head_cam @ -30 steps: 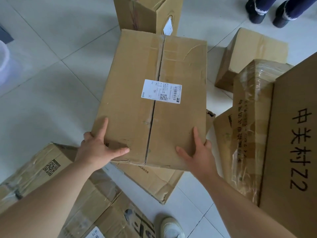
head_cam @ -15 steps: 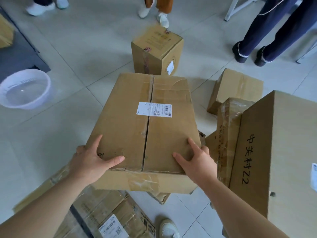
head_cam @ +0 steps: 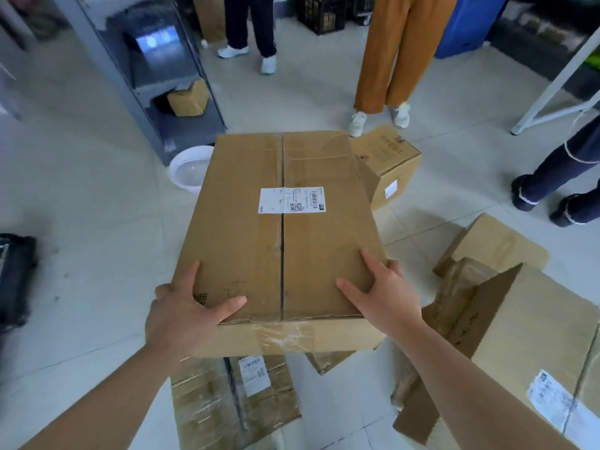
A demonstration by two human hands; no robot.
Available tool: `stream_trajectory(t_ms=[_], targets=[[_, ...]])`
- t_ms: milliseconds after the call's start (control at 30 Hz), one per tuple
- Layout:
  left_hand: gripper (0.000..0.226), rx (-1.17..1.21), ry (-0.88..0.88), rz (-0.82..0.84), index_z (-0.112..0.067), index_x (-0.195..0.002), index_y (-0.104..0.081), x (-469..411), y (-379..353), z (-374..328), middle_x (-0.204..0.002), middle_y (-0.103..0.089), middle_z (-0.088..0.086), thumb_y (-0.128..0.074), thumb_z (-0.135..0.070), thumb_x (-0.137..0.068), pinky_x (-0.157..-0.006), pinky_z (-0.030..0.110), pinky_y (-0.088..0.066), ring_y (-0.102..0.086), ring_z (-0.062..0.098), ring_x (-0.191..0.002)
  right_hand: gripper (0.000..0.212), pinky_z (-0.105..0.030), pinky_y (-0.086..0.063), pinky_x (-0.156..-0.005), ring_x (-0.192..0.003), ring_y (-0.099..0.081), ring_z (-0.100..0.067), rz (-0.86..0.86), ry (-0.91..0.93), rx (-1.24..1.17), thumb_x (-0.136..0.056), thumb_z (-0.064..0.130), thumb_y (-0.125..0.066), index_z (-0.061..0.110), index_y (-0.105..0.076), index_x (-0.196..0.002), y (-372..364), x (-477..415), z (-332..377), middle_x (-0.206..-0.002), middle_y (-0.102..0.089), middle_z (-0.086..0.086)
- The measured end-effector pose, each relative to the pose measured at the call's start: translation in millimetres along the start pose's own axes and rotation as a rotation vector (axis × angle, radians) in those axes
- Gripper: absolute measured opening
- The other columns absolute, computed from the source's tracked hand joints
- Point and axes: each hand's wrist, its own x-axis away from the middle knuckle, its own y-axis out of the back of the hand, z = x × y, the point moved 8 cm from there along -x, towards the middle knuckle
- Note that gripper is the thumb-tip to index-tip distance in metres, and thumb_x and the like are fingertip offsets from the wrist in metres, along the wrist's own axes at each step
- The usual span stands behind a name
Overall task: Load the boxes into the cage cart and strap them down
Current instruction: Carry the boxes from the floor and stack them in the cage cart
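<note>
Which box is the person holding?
The middle box, white label on top: left hand and right hand grip its near corners. The others are untouched.

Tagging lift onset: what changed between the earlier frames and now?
The labelled box has been lifted clear of the floor boxes. The head view swung up, bringing the grey rack and more of the bystanders' legs into frame. Unchanged: left hand and right hand keep the same grip on its near corners; the floor boxes lie as before.
</note>
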Motion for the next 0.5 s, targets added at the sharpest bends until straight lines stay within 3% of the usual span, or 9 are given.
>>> stream_trajectory(t_ms=[200, 400, 500], targets=[[0.118, 0.122, 0.151, -0.178, -0.047, -0.14, -0.02, 108.1, 69.4, 48.3, -0.11, -0.038, 0.003, -0.053, -0.095, -0.038, -0.075, 0.039, -0.054, -0.054, 0.024, -0.093, 0.088, -0.04, -0.049, -0.09, -0.108, -0.057, -0.028, 0.053, 0.236, 0.039, -0.069, 0.081, -0.041, 0.043, -0.02, -0.146, 43.6, 55.4, 71.2, -0.134, -0.04, -0.007], [0.122, 0.193, 0.322, -0.341, -0.05, -0.138, -0.018, 222.6, 128.0, 116.1, -0.109, -0.041, 0.002, -0.045, -0.101, -0.03, -0.077, 0.04, -0.054, -0.054, 0.023, -0.093, 0.085, -0.033, -0.045, -0.079, -0.093, -0.057, -0.021, 0.101, 0.502, 0.11, -0.074, 0.079, -0.042, 0.044, -0.017, -0.147, 55.4, 130.5, 155.1, -0.127, -0.043, -0.004], [0.123, 0.218, 0.431, -0.426, -0.05, -0.14, -0.016, 282.2, 154.2, 156.9, -0.117, -0.042, 0.006, -0.043, -0.101, -0.031, -0.081, 0.042, -0.053, -0.054, 0.026, -0.099, 0.084, -0.036, -0.046, -0.09, -0.107, -0.057, -0.023, 0.166, 0.624, 0.105, -0.075, 0.078, -0.043, 0.045, -0.016, -0.147, 47.5, 171.4, 204.8, -0.132, -0.04, -0.002]])
